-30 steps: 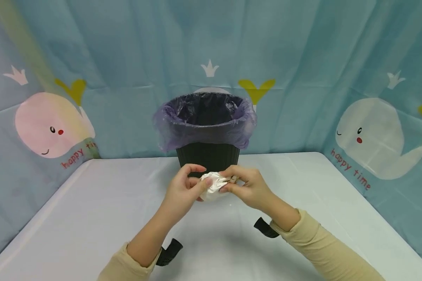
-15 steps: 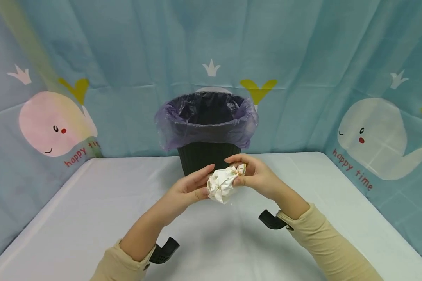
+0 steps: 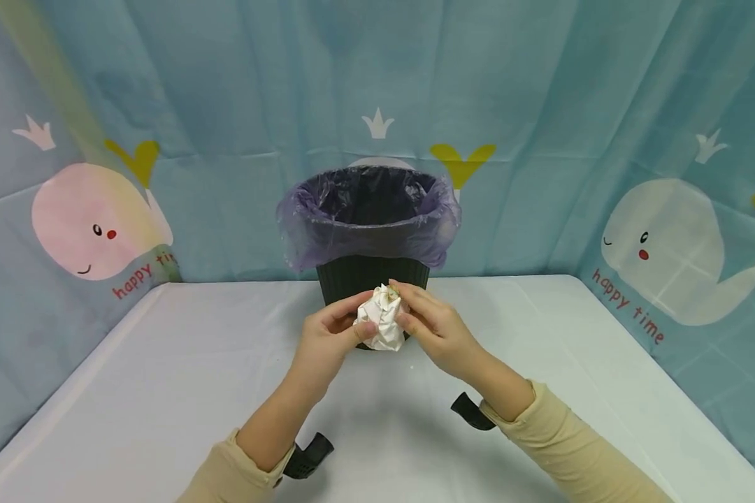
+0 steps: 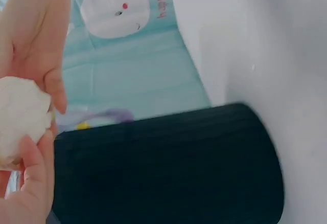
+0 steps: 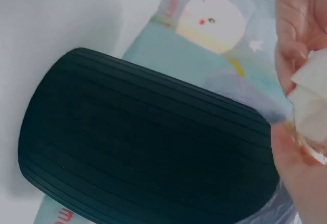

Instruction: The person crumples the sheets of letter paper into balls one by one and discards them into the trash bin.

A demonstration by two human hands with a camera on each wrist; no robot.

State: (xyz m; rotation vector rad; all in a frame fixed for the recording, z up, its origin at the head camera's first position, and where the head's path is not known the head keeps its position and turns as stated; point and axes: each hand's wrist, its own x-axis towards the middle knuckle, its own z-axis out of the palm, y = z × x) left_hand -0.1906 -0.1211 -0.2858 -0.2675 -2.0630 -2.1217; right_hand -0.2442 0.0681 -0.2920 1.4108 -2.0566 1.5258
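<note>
A crumpled white paper wad [image 3: 386, 323] with yellowish-brown marks is between my two hands, in front of the bin. My left hand [image 3: 322, 344] grips its left side, the thumb on the near face and the fingers behind. From the right, my right hand [image 3: 445, 337] holds it with thumb and fingers near the gathered top. In the left wrist view the wad [image 4: 23, 116] shows a smooth rounded side. The right wrist view has only part of the wad [image 5: 310, 98] at its edge, with brownish stains low on it.
A black ribbed bin [image 3: 346, 276] stands at the back of the white table [image 3: 182, 391], directly behind the hands. Its purple bag liner [image 3: 377, 241] folds over the rim, leaving the top uncovered. A blue curtain [image 3: 239, 84] with printed whales surrounds the table on three sides.
The wad was pinched at a twisted end by the right hand. Its gathered end has turned from pointing right to pointing up, and both hands have shifted slightly left since half a second ago.
</note>
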